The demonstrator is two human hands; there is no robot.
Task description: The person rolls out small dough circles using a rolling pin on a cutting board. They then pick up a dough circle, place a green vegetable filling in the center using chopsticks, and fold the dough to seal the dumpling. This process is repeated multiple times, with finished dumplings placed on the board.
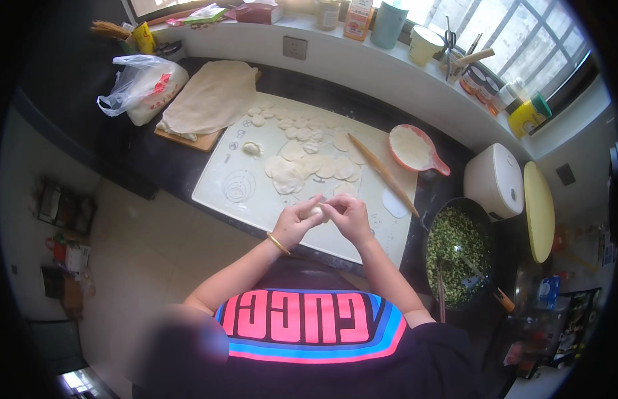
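Over the near edge of the pale kneading mat (212, 189), my left hand (294, 222) and my right hand (349, 217) meet with fingers pinched around a small dumpling (315, 211). Fingers cover most of it, so its filling is hidden. A gold bangle circles my left wrist. Just beyond my hands lie overlapping round dough wrappers (288, 178), with several smaller dough pieces (302, 122) farther back. One folded dumpling (251, 149) rests by itself on the mat's left side. A wooden rolling pin (383, 174) lies slanted across the right side.
At right stands a dark pan (490, 266) of chopped green filling (455, 243). Behind it are a white appliance (493, 181) and a yellow-green disc (539, 211). A red-rimmed bowl (444, 167) holds flour. A dough sheet (212, 93) and a plastic bag (149, 86) lie back left.
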